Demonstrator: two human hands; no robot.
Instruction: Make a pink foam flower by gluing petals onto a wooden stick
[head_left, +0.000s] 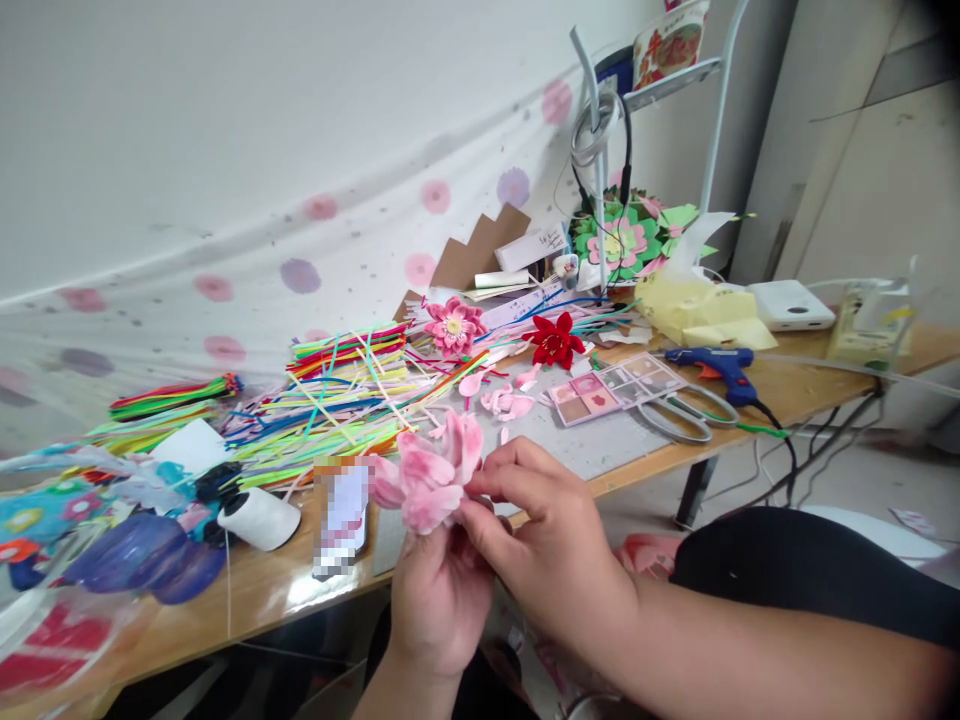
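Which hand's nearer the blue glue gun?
Right. The right hand is at the pink flower, below and left of the glue gun in the picture; the left hand is lower and farther left, under the flower.

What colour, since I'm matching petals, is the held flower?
The held flower is pale and deeper pink; head view.

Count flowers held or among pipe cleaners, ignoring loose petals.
3: a pale flower in left hand and right hand; a pink flower by the pipe cleaners; a red flower right of it. Others may hide.
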